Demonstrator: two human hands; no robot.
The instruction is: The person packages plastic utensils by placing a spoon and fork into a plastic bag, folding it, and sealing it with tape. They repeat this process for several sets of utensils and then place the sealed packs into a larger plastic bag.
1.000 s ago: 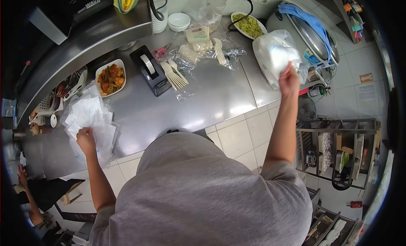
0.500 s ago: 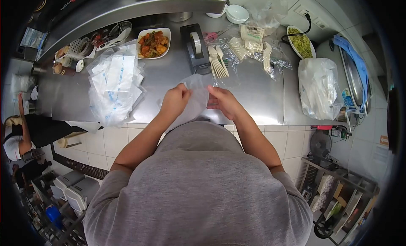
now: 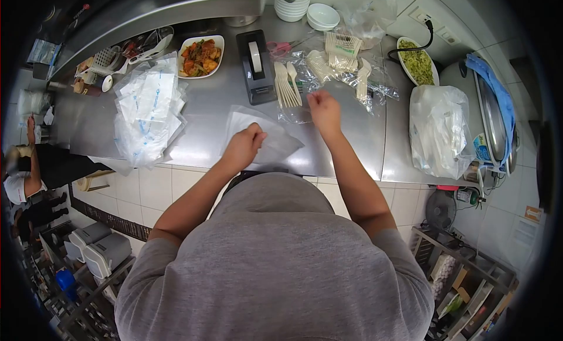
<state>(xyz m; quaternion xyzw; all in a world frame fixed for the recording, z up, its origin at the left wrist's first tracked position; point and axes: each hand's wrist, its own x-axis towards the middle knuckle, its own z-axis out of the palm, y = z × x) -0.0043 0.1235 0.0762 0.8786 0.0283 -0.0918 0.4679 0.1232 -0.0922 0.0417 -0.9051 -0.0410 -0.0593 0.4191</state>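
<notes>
A small translucent white plastic bag [image 3: 275,143] lies spread at the counter's front edge. My left hand [image 3: 246,146] is closed over its middle, thumb and fingers pinched together on it. Farther forward and to the right, my right hand [image 3: 325,111] has its fingers curled in; what they hold, if anything, is hidden. Just left of it, several pale disposable forks and knives [image 3: 287,86] lie beside a black tape dispenser [image 3: 255,71]. Clear wrapping with more pale cutlery [image 3: 343,52] sits beyond my right hand.
A stack of printed plastic bags [image 3: 149,115] lies to the left, below a bowl of cooked food [image 3: 201,56]. On the right stand a knotted white bag [image 3: 438,127], a dish of green food [image 3: 417,62] and a large pot [image 3: 489,109]. Another person [image 3: 26,171] is at far left.
My right hand has let go of the plastic bag and moved forward and right toward the cutlery. The bag has come down flatter on the counter under my left hand.
</notes>
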